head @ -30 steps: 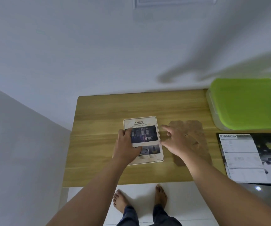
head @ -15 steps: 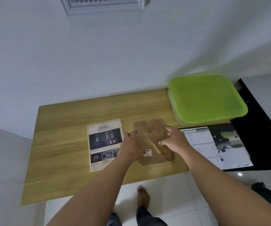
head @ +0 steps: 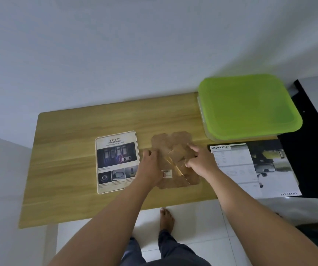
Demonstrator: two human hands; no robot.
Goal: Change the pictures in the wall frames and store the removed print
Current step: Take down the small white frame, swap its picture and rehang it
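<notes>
A brown backing board [head: 175, 143] with scalloped edges and a barcode sticker lies flat on the wooden table [head: 68, 169]. My left hand [head: 150, 167] rests on its left edge, fingers curled over the rim. My right hand [head: 200, 160] pinches its right edge. Left of the board lies a print headed "SAFETY" [head: 116, 162], flat and touched by neither hand. A "SPECIFICATION" brochure [head: 250, 167] lies open to the right of the board.
A clear box with a lime green lid [head: 248, 106] stands at the table's back right corner. A black surface [head: 315, 150] adjoins the table on the right. A white wall runs behind, and my bare foot [head: 166, 219] shows on white tiles below.
Both hands left the SAFETY print and moved right onto the brown backing board, taking hold of its edges. The view swung left, then partly back right.
</notes>
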